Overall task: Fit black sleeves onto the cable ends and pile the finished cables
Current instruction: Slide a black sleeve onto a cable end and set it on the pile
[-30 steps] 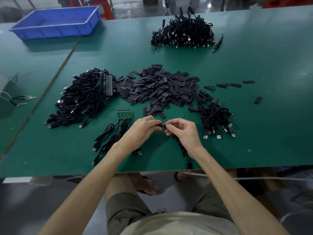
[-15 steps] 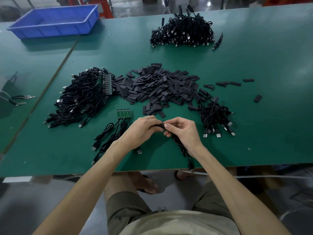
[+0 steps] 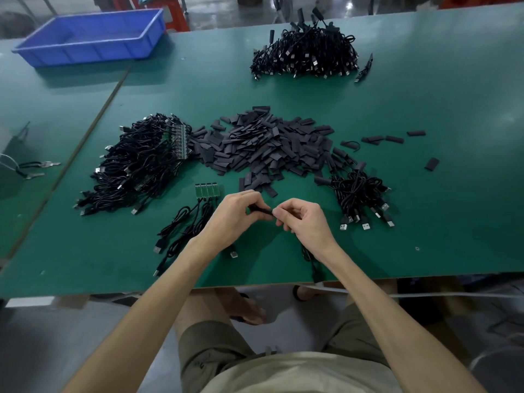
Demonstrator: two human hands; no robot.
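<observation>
My left hand (image 3: 235,214) and my right hand (image 3: 304,222) meet over the near part of the green table (image 3: 425,95). Between them lies a black sleeve (image 3: 262,210) on a cable end; my left fingers pinch the sleeve and my right fingers pinch the cable by its mouth. That cable (image 3: 310,259) trails under my right wrist to the table's front edge. A heap of loose black sleeves (image 3: 263,146) lies just beyond my hands. A pile of cables with green boards (image 3: 136,165) sits at the left, a small cable pile (image 3: 360,197) at the right.
A few cables with green boards (image 3: 195,214) lie beside my left wrist. A large cable pile (image 3: 306,56) sits at the far middle. A blue bin (image 3: 90,38) stands far left. Stray sleeves (image 3: 394,139) lie at the right. Pliers (image 3: 37,168) rest on the left table.
My hands have drawn slightly apart, and more of the black sleeve shows between them. The piles have not moved.
</observation>
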